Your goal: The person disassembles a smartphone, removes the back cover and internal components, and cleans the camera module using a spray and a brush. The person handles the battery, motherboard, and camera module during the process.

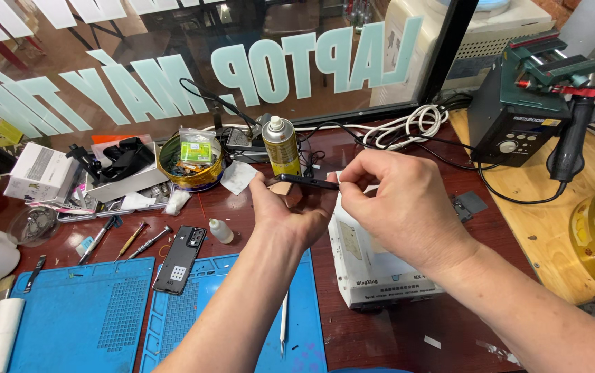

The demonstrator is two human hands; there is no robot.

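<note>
Head view: one look down over a dark red-brown wooden workbench (394, 331), cluttered and glossy.
Left hand: the left hand (290, 211) is raised above the bench, fingers curled up around the near end of a thin black phone (306, 182), gripping it from below.
Right hand: the right hand (398, 200) comes in from the right, thumb and forefinger pinched tight at the phone's right end; whether something small sits between them I cannot tell.
Phone look: it shows edge-on, a slim, flat, dark sliver with a smooth sheen, held level in the air between both hands, above the bench and just in front of the spray can.
Spray can: a yellow metal spray can (281, 146) with a white cap stands upright just behind the phone.
Box: a white rectangular box-like unit (373, 266) lies flat under the right hand.
Mats: two blue rubbery work mats (80, 314) with ridged grid patches lie at the near edge.
Back cover: a dark phone back cover (180, 259) rests on the mats' seam, camera cutout up.
Small bottle: a clear plastic dropper bottle (220, 231) lies near it.
Round tin: a gold-rimmed round tin (190, 166) holds small packets.
Station: a dark green boxy rework station (518, 114) sits on a pale plywood board at right, its black handle hanging beside it.
Cable: a coiled white cable (408, 124) lies by the glass.
</note>
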